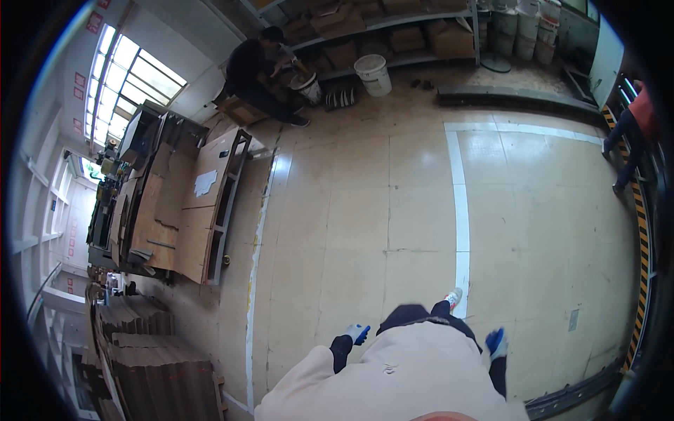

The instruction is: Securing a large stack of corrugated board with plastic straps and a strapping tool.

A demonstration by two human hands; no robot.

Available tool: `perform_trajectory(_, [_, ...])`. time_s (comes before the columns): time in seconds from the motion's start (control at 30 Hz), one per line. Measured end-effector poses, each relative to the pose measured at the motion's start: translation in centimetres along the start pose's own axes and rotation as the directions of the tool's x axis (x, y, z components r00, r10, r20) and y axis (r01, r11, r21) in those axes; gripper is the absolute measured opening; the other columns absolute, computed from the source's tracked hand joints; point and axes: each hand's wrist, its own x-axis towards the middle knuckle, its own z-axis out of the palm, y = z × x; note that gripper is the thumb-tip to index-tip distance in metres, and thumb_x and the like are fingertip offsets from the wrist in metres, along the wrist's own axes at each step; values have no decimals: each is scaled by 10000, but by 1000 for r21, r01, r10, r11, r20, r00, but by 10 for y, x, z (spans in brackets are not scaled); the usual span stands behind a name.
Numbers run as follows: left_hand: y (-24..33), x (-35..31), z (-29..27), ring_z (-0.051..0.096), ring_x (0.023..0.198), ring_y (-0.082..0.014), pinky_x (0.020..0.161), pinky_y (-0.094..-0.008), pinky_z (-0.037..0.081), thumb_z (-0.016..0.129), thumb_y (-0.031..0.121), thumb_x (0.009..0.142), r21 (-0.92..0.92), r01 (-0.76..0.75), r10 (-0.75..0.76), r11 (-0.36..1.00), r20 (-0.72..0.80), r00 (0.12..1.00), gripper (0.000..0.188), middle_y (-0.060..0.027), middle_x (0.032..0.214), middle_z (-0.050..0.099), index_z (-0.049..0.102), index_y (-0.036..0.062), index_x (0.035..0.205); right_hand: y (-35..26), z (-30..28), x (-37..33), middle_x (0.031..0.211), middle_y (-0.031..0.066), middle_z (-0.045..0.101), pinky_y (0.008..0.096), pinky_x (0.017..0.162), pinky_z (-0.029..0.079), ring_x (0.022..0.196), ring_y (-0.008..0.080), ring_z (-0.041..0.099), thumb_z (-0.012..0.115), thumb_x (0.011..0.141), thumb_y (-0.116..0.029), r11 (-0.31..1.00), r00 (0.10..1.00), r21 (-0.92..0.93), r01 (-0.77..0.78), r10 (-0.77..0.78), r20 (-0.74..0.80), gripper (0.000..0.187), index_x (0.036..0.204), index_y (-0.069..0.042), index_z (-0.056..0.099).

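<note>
My left hand [358,334] hangs beside my body in a white glove with blue fingers. Its fingers are loosely bent and a little apart, with nothing seen in them. On my other side, my right hand [497,343] wears a matching glove. Its fingers look loosely extended, and I see nothing held there either. Both hands are in the air over the tiled floor [351,217], touching no object. One shoe [455,297] of mine is forward, beside a white floor line [460,210].
Flat cardboard lies on a pallet [228,203] at left; stacked cardboard [165,372] stands nearer. At the back, a person [246,74] bends by a bucket [307,88] near shelves [393,24] and a white bucket [373,76]. Another person [632,126] stands at right by a black-and-yellow strip [642,238].
</note>
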Motion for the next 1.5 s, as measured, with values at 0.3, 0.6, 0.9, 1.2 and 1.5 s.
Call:
perform_trajectory(0.3, [165,-3,7,592,565,-125,480,-266,471,647,391,842,-432,-227,147,873,-211,966,331,-33,711,625,649,62,879,-180,277,97,735,28,580,288,532,477,603,155,575,575,856,-532,799,956,-554,233,-84,281,492,994,-60,552])
perform_trajectory(0.6, [267,89,-25,567,526,-151,463,-291,465,641,461,818,-160,4,-8,987,-23,1000,400,-47,681,617,619,62,806,-166,322,123,791,28,621,324,592,501,678,181,608,567,868,-498,860,993,-506,63,-3,118,428,991,-88,564])
perform_trajectory(0.9, [476,164,-108,540,478,-122,420,-277,425,615,448,843,-181,-343,314,922,-170,934,395,-22,568,567,605,76,707,-139,319,77,866,100,600,392,728,509,763,238,590,538,883,-486,921,985,-389,-8,-60,-161,482,1025,-26,539])
perform_trajectory(1.2, [571,216,-67,497,471,-128,444,-300,388,571,403,878,-90,-373,383,924,276,882,336,6,563,507,552,133,680,-151,344,109,696,3,559,292,528,472,578,161,558,510,898,-466,990,995,-120,77,-83,-53,325,869,-143,537])
perform_trajectory(1.5, [592,237,3,588,773,-351,675,-464,448,500,404,864,728,-670,501,148,529,685,335,-182,811,614,599,84,875,-160,296,163,691,44,572,323,508,485,586,200,593,542,885,-409,985,952,2,173,-167,-258,313,812,-105,523])
